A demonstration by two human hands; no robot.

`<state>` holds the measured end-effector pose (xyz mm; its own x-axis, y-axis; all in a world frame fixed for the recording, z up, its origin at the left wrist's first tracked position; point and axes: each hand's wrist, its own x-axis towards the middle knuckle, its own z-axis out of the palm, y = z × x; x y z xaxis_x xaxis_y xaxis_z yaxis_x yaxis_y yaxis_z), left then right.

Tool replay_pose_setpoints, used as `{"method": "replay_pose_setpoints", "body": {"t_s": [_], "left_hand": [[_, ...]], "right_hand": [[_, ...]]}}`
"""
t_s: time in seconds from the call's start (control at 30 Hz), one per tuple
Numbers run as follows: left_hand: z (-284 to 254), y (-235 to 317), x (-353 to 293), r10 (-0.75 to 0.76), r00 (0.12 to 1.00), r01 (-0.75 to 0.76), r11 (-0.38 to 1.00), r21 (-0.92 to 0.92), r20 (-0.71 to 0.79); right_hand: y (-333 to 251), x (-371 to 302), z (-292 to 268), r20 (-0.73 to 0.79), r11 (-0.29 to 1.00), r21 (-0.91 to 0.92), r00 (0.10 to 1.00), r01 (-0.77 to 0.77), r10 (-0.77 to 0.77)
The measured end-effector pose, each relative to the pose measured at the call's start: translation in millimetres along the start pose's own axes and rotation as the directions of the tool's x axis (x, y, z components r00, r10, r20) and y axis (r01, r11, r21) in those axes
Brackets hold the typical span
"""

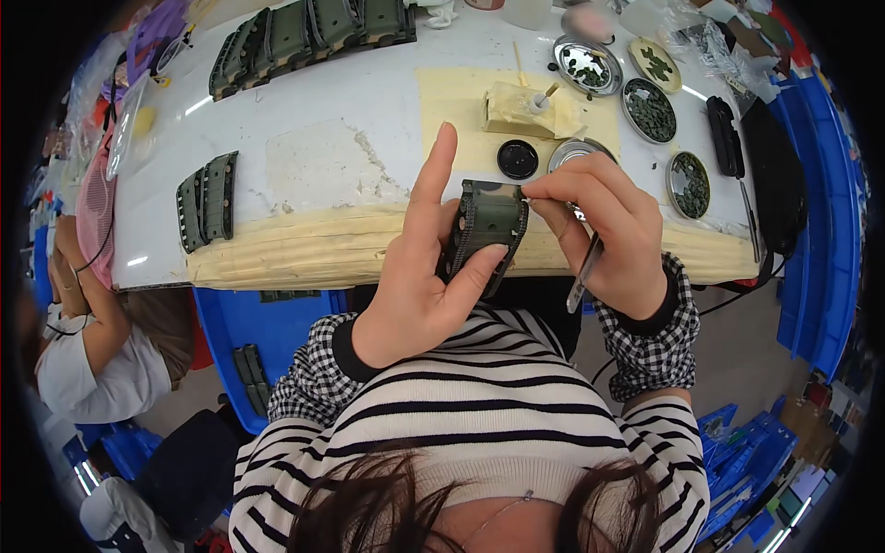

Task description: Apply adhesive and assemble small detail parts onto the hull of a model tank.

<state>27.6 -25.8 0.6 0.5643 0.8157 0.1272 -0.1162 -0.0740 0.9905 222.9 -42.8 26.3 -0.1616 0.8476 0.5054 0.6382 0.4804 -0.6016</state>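
Observation:
My left hand (407,288) holds a small dark green camouflage tank-hull model (495,219) with black tracks along its sides. Its thumb presses on the near end and its index finger points up, away from the model. My right hand (613,235) is closed around metal tweezers (584,276), whose flat end slants down below the palm. The right thumb and fingertip pinch together at the model's far right corner; anything tiny between them is too small to make out. Just beyond the hands lie a round black lid (517,159) and a round metal tin (576,149), partly covered by the right hand.
Several dishes of small green parts (649,111) stand at the right. A tape-wrapped block (521,111) holds a small bottle. More hull models stand in a row (313,37) at the back, with others (208,201) at left. Another person's arm (97,295) is at far left.

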Motion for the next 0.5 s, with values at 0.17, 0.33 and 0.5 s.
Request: {"method": "replay_pose_setpoints", "body": {"t_s": [0.17,0.33,0.5], "left_hand": [[0,1,0,0.049,0.999,-0.049,0.998,0.030,0.007],[2,-1,0,0.022,1.000,-0.022,1.000,-0.017,0.007],[4,0,5,-0.002,0.998,-0.007,0.989,-0.149,-0.056]], "right_hand": [[-7,1,-2,0.061,0.996,-0.093,0.998,0.005,0.001],[-4,-1,11,-0.037,0.974,-0.207,0.994,0.090,-0.100],[-1,-5,11,-0.122,0.998,-0.064,0.992,-0.004,-0.004]]}}
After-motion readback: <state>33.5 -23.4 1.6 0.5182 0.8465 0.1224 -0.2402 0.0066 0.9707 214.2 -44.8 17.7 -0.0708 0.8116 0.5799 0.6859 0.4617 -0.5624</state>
